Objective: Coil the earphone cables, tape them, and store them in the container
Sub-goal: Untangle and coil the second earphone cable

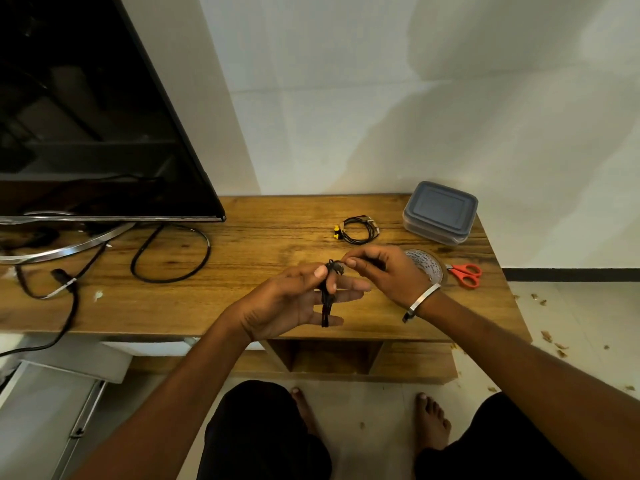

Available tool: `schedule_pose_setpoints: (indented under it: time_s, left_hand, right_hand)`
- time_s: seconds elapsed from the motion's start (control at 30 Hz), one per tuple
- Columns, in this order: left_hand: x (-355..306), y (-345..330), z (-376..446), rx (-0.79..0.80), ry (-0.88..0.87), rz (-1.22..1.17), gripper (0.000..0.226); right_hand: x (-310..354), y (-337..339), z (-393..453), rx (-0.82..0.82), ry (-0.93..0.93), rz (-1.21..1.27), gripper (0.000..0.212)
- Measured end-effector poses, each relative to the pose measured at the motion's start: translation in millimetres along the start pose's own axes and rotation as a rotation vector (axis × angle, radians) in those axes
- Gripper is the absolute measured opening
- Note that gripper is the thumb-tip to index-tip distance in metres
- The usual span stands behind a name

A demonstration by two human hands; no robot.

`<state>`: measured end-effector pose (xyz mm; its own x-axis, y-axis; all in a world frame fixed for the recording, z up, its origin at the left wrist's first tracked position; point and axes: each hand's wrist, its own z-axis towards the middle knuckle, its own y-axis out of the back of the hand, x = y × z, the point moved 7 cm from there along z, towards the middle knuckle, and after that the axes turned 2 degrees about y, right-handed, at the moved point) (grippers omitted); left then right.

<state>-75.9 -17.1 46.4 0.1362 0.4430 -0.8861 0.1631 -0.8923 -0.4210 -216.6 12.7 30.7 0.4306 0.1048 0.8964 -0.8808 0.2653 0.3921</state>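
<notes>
A: Wooden counter [263,220], left end?
B: One dark television [86,109] on a curved metal stand [65,249]; black cables [173,252] looped just beside it.
A: Right end?
B: Red-handled scissors [465,273]. Pale floor [374,403] below, brown scraps [554,344] scattered at right.

A home living room is suggested. A large black television [86,109] is stood on a low wooden TV cabinet [242,299] set against a plain white wall [415,98], with power cables [169,254] trailed loosely under the screen at the left. A pale tiled floor [571,323] is seen at the right, strewn with what may be small dry scraps. Bare feet [433,424] are planted on it near the cabinet.
</notes>
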Motion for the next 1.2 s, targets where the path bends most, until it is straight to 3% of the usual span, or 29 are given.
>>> schedule_pose_setpoints:
  time_s: [0.3, 0.43, 0.57, 0.67, 0.9, 1.07, 1.2]
  left_hand:
    - [-31, -4, 7, 0.016, -0.215, -0.196, 0.022]
    - [-40, 9, 8, -0.133, -0.322, -0.179, 0.024]
    - [-41, 22, 7, -0.38, -0.363, 0.082, 0.021]
    - [-38, 27, 7, -0.531, -0.347, 0.383, 0.025]
    - [-9, 52, 10, -0.616, -0.183, 0.888, 0.017]
    - [6, 48, 16, -0.52, -0.087, 0.98, 0.025]
    - [18, 51, 13, -0.409, 0.034, 0.854, 0.029]
  right_hand:
    - [-18, -23, -10, 0.047, -0.036, -0.127, 0.025]
    - [-9, -40, -20, 0.16, -0.034, -0.113, 0.019]
    - [-9, -42, -20, 0.163, -0.034, -0.127, 0.019]
    - [-5, -38, -20, 0.167, -0.021, -0.164, 0.016]
    - [3, -33, -20, 0.156, 0.047, -0.226, 0.02]
    - [10, -30, -17, 0.13, 0.134, -0.257, 0.023]
    - [10, -24, -16, 0.104, 0.157, -0.282, 0.023]
